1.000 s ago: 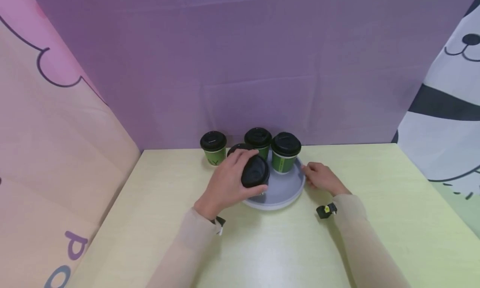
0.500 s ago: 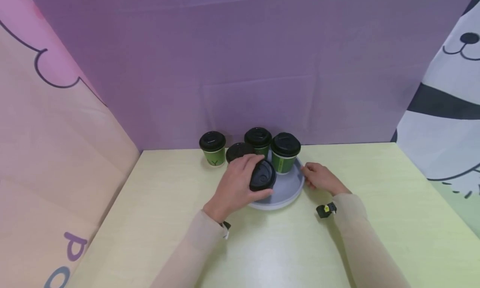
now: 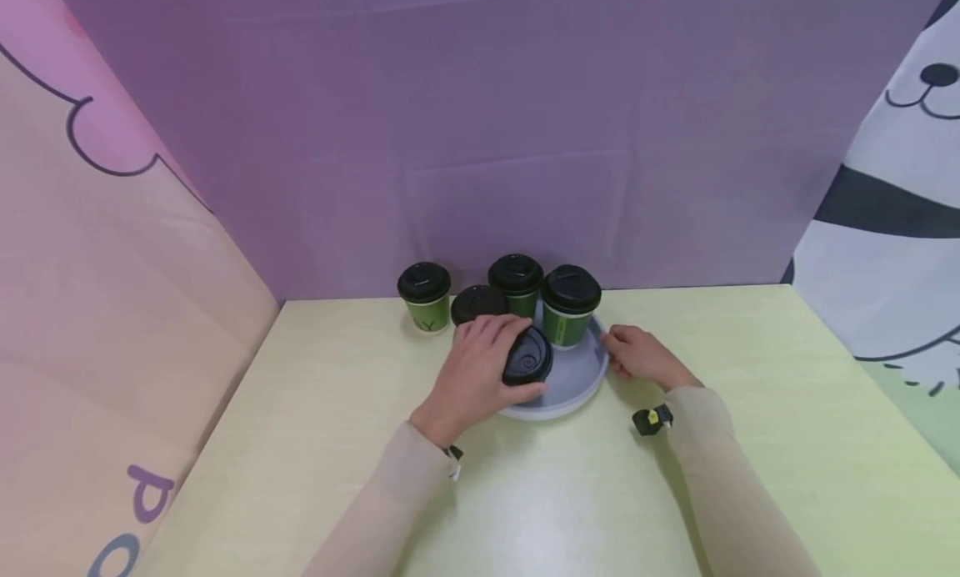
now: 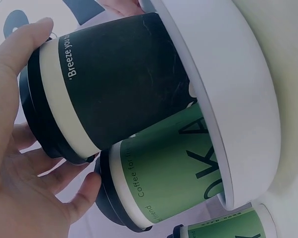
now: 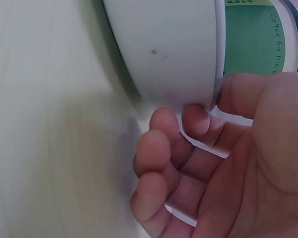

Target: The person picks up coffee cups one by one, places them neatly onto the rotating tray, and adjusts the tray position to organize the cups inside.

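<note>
My left hand point(image 3: 474, 375) holds a dark paper coffee cup point(image 4: 119, 69) by its black lid point(image 3: 529, 356), thumb on one side and fingers on the other. In the left wrist view, this cup's base is behind the wall of the round pale grey tray point(image 3: 577, 378). At the tray's right edge, my right hand point(image 3: 641, 356) pinches the rim between thumb and index finger, its other fingers curled below. Also on the tray are a green cup point(image 3: 567, 325) at the right, another cup point(image 3: 517, 278) at the back and a partly hidden cup point(image 3: 478, 300) at the left.
A separate green cup point(image 3: 427, 303) with a black lid stands on the pale table point(image 3: 555, 502), left of the tray. Close behind rises a purple cloth backdrop point(image 3: 517, 127). Printed panels flank the table on both sides.
My left hand has moved right and slightly toward me with the dark cup, whose lid was more tilted and is now flatter. My right hand stays at the rim.
</note>
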{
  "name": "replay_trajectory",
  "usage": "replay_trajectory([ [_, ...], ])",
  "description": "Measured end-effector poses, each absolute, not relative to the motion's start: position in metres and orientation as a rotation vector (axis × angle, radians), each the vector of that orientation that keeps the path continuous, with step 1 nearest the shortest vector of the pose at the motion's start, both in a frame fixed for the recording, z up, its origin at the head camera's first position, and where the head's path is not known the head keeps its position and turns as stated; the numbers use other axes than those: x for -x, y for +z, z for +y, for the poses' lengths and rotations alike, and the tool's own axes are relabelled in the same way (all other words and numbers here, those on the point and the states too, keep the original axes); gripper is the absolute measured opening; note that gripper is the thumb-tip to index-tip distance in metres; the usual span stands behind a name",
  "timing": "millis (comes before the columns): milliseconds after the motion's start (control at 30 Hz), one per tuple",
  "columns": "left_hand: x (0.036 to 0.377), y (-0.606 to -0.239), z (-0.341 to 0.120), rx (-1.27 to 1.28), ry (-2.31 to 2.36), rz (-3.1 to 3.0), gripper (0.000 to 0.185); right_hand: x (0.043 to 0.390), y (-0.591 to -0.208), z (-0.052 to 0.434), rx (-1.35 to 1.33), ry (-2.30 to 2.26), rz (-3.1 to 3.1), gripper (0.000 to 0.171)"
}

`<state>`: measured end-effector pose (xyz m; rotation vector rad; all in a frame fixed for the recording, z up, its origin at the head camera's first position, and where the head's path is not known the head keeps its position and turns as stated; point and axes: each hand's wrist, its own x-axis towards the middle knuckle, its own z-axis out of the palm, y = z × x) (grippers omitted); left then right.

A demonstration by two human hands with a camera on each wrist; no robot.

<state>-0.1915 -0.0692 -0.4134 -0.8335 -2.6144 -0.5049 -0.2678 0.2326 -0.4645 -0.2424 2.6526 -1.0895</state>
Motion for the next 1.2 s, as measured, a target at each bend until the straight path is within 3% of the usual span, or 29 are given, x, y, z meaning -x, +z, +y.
replay_trajectory([
  [767, 0.192, -0.414, -0.072, 0.792, -0.502, -2.665, 0.072, 0.261, -0.454, 0.241, 0.394, -1.009, 2.473, 0.038],
  [1200, 0.195, -0.414, -0.078, 0.796, -0.577, -2.639, 0.061, 0.256, -0.446, 0.243, 0.457, -0.954, 2.408, 0.05],
])
